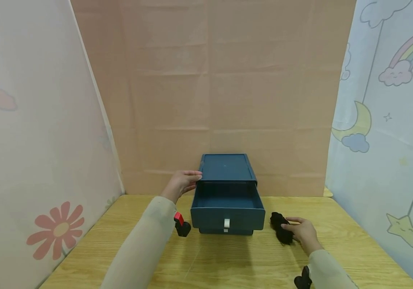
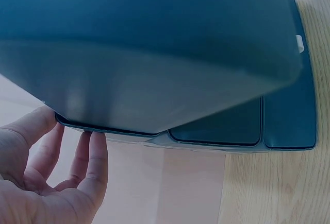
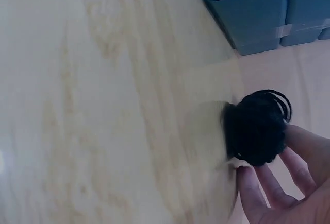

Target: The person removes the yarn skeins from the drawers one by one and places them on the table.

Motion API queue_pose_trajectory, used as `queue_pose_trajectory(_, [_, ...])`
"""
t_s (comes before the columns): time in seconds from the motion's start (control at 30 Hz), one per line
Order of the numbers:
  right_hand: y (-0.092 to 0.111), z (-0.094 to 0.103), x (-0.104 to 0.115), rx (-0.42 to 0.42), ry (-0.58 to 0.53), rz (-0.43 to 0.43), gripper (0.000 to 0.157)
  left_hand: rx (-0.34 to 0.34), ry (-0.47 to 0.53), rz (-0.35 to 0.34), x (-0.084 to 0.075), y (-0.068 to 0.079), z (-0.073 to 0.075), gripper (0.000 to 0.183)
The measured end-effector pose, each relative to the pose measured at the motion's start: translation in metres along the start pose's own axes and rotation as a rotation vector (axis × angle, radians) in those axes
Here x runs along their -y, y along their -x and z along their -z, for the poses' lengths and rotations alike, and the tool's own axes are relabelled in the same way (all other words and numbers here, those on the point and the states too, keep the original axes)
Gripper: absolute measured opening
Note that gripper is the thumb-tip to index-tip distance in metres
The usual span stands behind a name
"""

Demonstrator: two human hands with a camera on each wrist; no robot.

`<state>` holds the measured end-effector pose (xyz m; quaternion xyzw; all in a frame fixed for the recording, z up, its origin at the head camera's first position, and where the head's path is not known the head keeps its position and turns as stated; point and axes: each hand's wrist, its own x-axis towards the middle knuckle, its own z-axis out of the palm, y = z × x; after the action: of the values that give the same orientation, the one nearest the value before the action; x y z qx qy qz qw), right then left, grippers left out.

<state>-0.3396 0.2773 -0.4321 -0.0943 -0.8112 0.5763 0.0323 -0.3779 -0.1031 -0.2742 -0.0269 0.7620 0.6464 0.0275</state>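
Note:
A dark blue drawer cabinet (image 1: 228, 166) stands on the wooden table with its upper drawer (image 1: 228, 218) pulled out and a white handle on the front. My left hand (image 1: 182, 182) grips the cabinet's left front edge, thumb and fingers bent at the rim in the left wrist view. To the right of the drawer, a black bundle (image 1: 280, 226) that looks like coiled cord is between the thumb and fingers of my right hand (image 1: 302, 232). Thin loops stick out of the bundle (image 3: 258, 128) in the right wrist view. Whether it touches the table is unclear.
The wooden table (image 1: 119, 233) reaches back to a brown paper-like backdrop (image 1: 206, 88). Pale printed walls flank it left and right. Below the pulled-out drawer, a lower drawer (image 1: 225, 231) shows its front edge.

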Motion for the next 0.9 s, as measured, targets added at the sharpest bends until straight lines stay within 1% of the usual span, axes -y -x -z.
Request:
queue_pose_trajectory(0.1, [-0.004,0.005,0.002,0.023,-0.088,-0.024,0.064,0.000,-0.006,0.002,0.001,-0.001,0.001,0.023])
queue_pose_trajectory(0.2, [-0.002,0.012,0.009,0.043,-0.123,-0.037,0.067,-0.001,-0.014,0.002,0.001,-0.001,0.000,0.023])
queue_pose_trajectory(0.23, [0.000,0.014,0.013,0.043,-0.116,-0.038,0.068,-0.001,-0.013,0.003,0.001,0.000,0.000,0.023])
queue_pose_trajectory(0.33, [0.005,0.023,0.027,0.046,-0.102,-0.013,0.072,-0.001,-0.012,0.001,0.001,-0.001,-0.001,0.023])
queue_pose_trajectory(0.43, [0.009,0.033,0.044,0.062,-0.161,0.014,0.072,-0.003,-0.004,0.001,0.002,-0.001,-0.001,0.023])
queue_pose_trajectory(0.53, [0.013,0.041,0.063,0.095,-0.246,0.061,0.058,-0.008,0.003,0.002,0.002,-0.003,-0.001,0.023])
queue_pose_trajectory(0.67, [0.021,0.050,0.088,0.178,-0.396,0.148,0.035,-0.011,0.010,0.005,0.001,-0.004,-0.002,0.022])
queue_pose_trajectory(0.73, [0.028,0.052,0.102,0.217,-0.467,0.198,0.029,-0.014,0.008,0.005,0.001,-0.004,-0.001,0.022])
queue_pose_trajectory(0.8, [0.034,0.051,0.116,0.237,-0.533,0.234,0.026,-0.014,0.010,0.006,0.001,-0.004,-0.001,0.022])
queue_pose_trajectory(0.9, [0.046,0.046,0.137,0.247,-0.571,0.317,0.023,-0.014,0.013,0.009,0.001,-0.004,-0.001,0.022])
